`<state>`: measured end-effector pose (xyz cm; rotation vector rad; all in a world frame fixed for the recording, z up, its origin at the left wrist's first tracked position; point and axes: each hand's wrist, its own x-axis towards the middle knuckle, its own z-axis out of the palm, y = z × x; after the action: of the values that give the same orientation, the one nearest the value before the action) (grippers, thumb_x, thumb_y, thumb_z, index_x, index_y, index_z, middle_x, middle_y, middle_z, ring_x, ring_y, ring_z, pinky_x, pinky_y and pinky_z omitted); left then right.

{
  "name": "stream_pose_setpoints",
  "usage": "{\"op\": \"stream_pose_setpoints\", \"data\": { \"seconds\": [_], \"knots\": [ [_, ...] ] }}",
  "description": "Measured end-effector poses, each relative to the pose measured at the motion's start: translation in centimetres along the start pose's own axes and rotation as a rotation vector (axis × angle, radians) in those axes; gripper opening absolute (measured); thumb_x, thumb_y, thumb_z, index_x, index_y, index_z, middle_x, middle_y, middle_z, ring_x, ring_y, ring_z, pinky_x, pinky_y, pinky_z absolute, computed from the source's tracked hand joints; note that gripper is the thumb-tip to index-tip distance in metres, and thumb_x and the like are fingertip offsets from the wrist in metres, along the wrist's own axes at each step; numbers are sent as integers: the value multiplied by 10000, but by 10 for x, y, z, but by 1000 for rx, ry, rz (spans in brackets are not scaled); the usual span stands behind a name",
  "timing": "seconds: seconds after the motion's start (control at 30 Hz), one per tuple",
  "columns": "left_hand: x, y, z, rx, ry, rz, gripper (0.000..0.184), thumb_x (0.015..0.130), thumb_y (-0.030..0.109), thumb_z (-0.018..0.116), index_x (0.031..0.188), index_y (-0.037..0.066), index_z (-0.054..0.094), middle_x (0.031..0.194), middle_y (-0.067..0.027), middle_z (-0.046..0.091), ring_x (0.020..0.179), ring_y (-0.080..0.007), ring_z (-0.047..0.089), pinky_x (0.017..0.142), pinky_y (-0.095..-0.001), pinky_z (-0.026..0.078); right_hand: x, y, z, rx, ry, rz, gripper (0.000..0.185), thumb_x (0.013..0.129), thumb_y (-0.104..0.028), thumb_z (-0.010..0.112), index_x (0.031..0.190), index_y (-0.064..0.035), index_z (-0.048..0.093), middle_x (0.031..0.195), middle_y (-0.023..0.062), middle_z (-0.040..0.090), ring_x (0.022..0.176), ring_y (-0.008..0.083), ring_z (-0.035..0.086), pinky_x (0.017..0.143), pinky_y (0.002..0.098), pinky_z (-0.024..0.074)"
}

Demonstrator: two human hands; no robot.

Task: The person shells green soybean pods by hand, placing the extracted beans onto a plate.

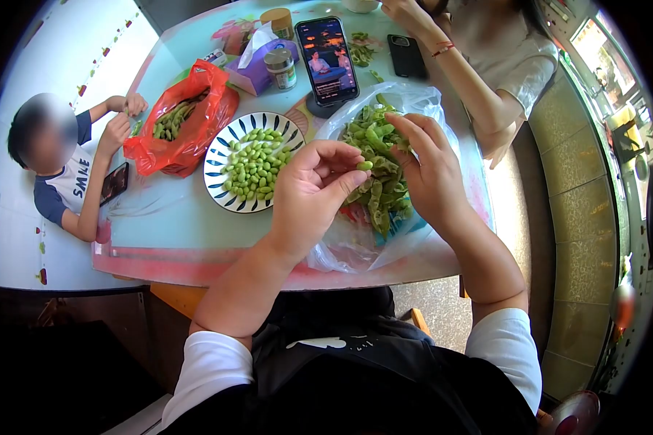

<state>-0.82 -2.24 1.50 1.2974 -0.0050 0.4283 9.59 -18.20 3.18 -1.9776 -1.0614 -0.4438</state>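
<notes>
A single green bean (365,165), likely light, firm and slightly slippery, is best taken gently by its rounded sides, since it may split. It is pinched between the left hand's (306,192) thumb and index finger, above pods (379,199) near the desk's (159,239) near-right corner. The right hand's (437,177) fingers are curled just beside it; whether anything is gripped there cannot be told.
</notes>
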Motion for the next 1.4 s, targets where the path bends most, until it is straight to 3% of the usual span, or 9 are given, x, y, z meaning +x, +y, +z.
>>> {"op": "stream_pose_setpoints", "data": {
  "seconds": [0.13, 0.23, 0.57, 0.73, 0.87, 0.97, 1.1, 1.3, 1.4],
  "knots": [
    [-4, 14, -4, 159, 66, 109, 209, 856, -59, 692, 1042, 3, 620, 947, -30, 652, 871, -93, 647, 805, -238, 547, 1, -1, -3, -50, 19, -63, 330, 827, 28, 640, 1150, -38, 649, 1129, 170, 599, 1010, 354, 596, 882, 391, 481],
    [1, 46, -34, 872, 208, 409, 178, 819, -59, 704, 976, 5, 649, 912, -63, 676, 825, -126, 660, 732, -245, 535, 0, -6, -6, -45, 44, -68, 334, 825, 31, 633, 1151, -42, 652, 1113, 166, 611, 1026, 336, 599, 888, 390, 478],
    [33, 76, -148, 1358, 519, -23, 100, 920, 101, 591, 948, 21, 644, 768, -125, 677, 741, -237, 679, 685, -359, 509, -4, -11, -16, 48, 3, 10, 256, 855, 39, 531, 1086, 1, 635, 902, 126, 621, 848, 271, 591, 800, 362, 461],
    [108, 68, -258, 1624, 482, 239, 156, 926, 149, 536, 971, 57, 655, 899, -171, 700, 850, -343, 677, 735, -460, 518, -4, -6, -12, 30, 47, 9, 185, 880, 14, 550, 1051, 5, 621, 862, 125, 610, 803, 258, 579, 748, 361, 458],
    [145, 60, -278, 1907, 287, -385, 233, 868, 140, 546, 995, 68, 727, 1078, -213, 687, 1030, -382, 658, 883, -456, 527, -1, -9, -9, 15, 69, -43, 189, 859, -1, 617, 1049, -6, 623, 844, 110, 616, 800, 271, 589, 750, 374, 461],
    [155, 49, -286, 1995, 286, -503, 278, 864, 164, 558, 1049, 39, 724, 1113, -228, 677, 1042, -406, 656, 911, -484, 518, 0, -8, -10, 11, 44, -85, 221, 813, 8, 647, 1032, -18, 625, 829, 102, 618, 779, 275, 591, 744, 385, 455],
    [160, 55, -276, 2000, 230, -554, 265, 832, 232, 648, 955, 14, 735, 1040, -222, 698, 1017, -354, 672, 848, -436, 535, 0, -8, -12, 33, 28, -120, 220, 794, 5, 656, 1009, -26, 621, 805, 91, 617, 764, 285, 590, 726, 388, 451],
    [123, 85, -221, 1878, 316, 243, 191, 836, 140, 691, 983, 19, 681, 922, -161, 706, 819, -307, 685, 742, -399, 540, -1, -10, -12, 40, 37, -159, 198, 817, 16, 628, 1012, -25, 625, 820, 99, 619, 766, 286, 591, 721, 393, 453],
    [83, 83, -131, 1060, 182, 187, 145, 874, 43, 677, 1011, 5, 650, 909, -72, 687, 793, -136, 639, 725, -266, 513, -4, -14, -13, 107, -26, -106, 187, 846, 5, 615, 1030, -23, 628, 827, 109, 619, 771, 290, 591, 717, 398, 458]
  ]
}}
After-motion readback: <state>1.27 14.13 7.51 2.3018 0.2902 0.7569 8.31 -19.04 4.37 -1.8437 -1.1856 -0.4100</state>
